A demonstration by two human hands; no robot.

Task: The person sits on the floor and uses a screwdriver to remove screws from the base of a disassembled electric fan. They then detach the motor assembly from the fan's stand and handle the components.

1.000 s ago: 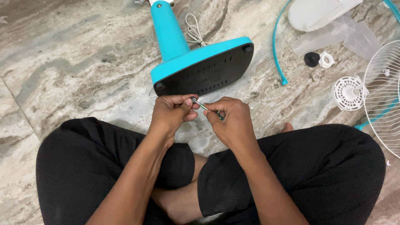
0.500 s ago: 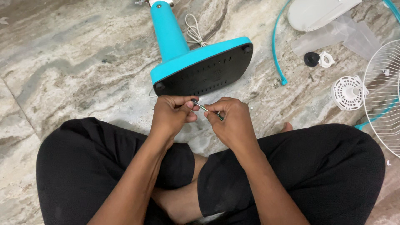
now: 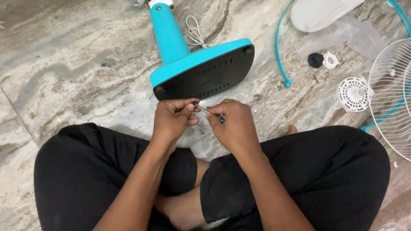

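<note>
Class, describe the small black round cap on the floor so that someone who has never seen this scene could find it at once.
Start at the turquoise fan stand with its black underside lying on the marble floor, then look right past the thin turquoise ring. The small black round cap lies there, beside a small white plastic nut. It is the only dark piece among white and clear parts.

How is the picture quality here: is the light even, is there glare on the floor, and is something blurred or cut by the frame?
Head view: the light is soft and even, with only a faint sheen on the marble floor. The left hand, right hand and thin screwdriver are sharp. The turquoise fan base casts a weak shadow. The wire fan guard is cut by the right edge.
</note>
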